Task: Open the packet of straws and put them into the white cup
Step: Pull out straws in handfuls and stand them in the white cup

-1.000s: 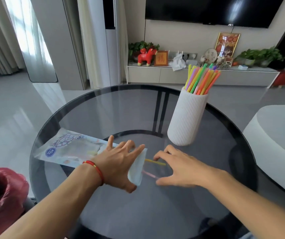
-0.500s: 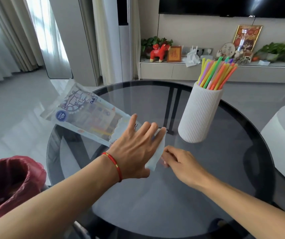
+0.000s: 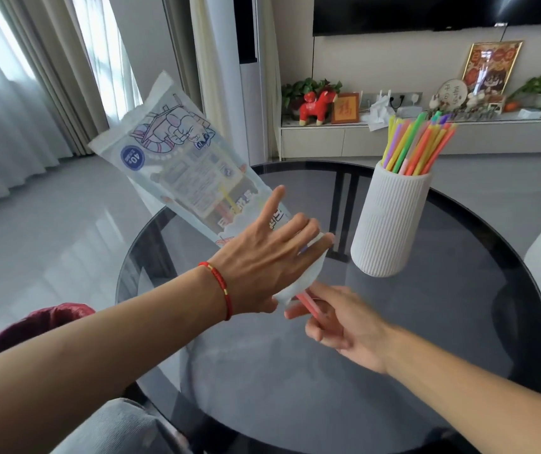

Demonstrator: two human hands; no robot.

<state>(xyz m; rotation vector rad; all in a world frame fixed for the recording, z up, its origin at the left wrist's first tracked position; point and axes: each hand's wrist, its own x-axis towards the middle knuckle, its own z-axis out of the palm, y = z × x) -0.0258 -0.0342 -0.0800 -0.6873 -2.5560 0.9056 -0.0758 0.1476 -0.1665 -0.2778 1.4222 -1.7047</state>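
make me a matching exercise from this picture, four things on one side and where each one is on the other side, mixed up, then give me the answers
Things:
1. straw packet
2. white cup
3. pink straw
4. red bracelet

Places:
A. on the left wrist
B. standing on the glass table, filled with coloured straws
C. held up tilted in the left hand
D. coming out of the packet's lower end, at the right hand

Pairs: 1-C, 2-B, 3-D, 4-A
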